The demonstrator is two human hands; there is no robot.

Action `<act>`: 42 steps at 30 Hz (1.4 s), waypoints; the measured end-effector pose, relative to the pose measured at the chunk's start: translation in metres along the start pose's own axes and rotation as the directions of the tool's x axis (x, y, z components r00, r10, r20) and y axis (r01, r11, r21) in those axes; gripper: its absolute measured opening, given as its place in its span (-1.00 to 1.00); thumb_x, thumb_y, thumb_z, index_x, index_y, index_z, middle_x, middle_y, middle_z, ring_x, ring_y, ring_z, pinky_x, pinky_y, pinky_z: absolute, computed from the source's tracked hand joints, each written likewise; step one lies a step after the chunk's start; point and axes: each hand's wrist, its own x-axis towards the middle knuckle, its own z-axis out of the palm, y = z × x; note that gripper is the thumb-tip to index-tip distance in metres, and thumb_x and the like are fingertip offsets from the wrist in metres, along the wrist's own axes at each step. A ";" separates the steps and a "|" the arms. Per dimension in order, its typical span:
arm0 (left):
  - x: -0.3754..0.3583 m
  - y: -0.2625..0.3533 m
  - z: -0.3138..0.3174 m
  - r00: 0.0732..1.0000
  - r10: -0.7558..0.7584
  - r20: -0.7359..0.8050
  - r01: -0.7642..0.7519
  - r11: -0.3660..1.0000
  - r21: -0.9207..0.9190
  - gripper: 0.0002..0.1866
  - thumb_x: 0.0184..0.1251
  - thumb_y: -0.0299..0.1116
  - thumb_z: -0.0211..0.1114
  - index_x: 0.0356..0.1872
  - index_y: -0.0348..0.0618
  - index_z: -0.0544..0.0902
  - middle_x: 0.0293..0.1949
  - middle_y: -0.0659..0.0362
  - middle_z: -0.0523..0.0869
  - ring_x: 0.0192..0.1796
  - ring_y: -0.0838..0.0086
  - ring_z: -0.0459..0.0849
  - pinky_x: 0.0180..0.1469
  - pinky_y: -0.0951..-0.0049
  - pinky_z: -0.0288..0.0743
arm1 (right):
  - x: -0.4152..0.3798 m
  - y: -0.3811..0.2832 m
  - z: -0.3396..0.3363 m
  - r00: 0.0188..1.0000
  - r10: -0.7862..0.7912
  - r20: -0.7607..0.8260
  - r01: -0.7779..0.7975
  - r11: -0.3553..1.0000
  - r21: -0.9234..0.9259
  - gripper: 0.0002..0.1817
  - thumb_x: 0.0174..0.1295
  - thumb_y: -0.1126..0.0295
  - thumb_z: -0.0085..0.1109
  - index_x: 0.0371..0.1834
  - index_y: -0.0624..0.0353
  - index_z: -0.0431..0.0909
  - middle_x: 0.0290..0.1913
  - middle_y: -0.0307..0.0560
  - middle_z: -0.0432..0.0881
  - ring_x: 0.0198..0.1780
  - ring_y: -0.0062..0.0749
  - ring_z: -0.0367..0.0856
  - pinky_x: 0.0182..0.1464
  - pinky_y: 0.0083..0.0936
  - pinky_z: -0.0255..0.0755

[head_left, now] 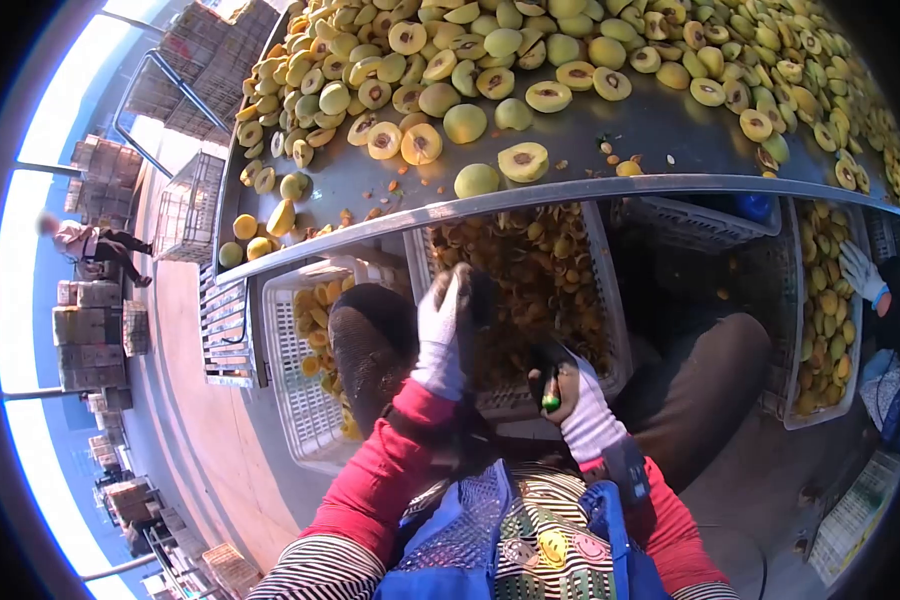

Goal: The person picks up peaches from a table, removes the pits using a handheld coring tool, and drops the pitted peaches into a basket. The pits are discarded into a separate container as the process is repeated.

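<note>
My left hand (446,315), in a white glove with dark, stained fingers, is closed above the middle crate (417,255); whatever it may hold is hidden. Lower and to the right, my right hand (570,390), gloved too, is wrapped round a small tool with a green handle (551,393); its working end cannot be made out. Below both hands, the crate holds brown and orange fruit pieces (560,240). Beyond them, halved peach-like fruits (422,144), several with brown pits showing, lie on the metal table (350,185).
A white crate (285,390) with yellow fruit pieces stands by my left knee. On the right, another fruit-filled crate (798,385) has a co-worker's gloved hand (860,270) beside it. The table's raised metal edge (570,188) runs ahead of me. A person (100,243) sits far left near stacked crates.
</note>
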 end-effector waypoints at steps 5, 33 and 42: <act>0.079 0.090 0.023 0.813 0.511 0.279 -0.373 0.089 0.924 -0.44 0.19 0.11 0.28 -0.02 -0.18 0.58 -0.17 0.01 0.68 -0.13 0.15 0.68 -0.10 0.26 0.53 | -0.065 -0.007 0.016 0.997 0.081 -0.012 -0.080 0.996 0.025 -0.79 0.28 0.34 0.18 -0.05 0.09 0.53 -0.30 -0.19 0.60 -0.33 -0.51 0.60 -0.37 -0.61 0.56; 0.053 -0.268 -0.022 0.911 -0.241 0.335 -0.056 0.733 0.678 -0.39 0.37 0.18 -0.15 0.26 0.00 0.38 0.18 0.08 0.46 0.22 0.20 0.44 0.22 0.11 0.34 | 0.165 0.030 -0.078 0.674 -0.738 -0.030 0.426 0.422 -0.800 -0.84 0.26 0.44 0.06 -0.14 0.13 0.58 -0.29 -0.09 0.62 -0.26 -0.35 0.60 -0.19 -0.38 0.50; 0.109 -0.069 0.020 0.901 -0.434 -0.012 0.305 0.652 -0.694 -0.26 0.03 0.38 0.18 0.16 0.16 0.42 0.05 0.21 0.48 0.11 0.30 0.47 0.11 0.07 0.44 | 0.141 -0.051 0.020 0.938 -0.288 0.195 0.209 0.915 0.346 -0.83 0.28 0.39 0.14 -0.10 0.11 0.58 -0.27 -0.11 0.67 -0.33 -0.38 0.66 -0.32 -0.41 0.57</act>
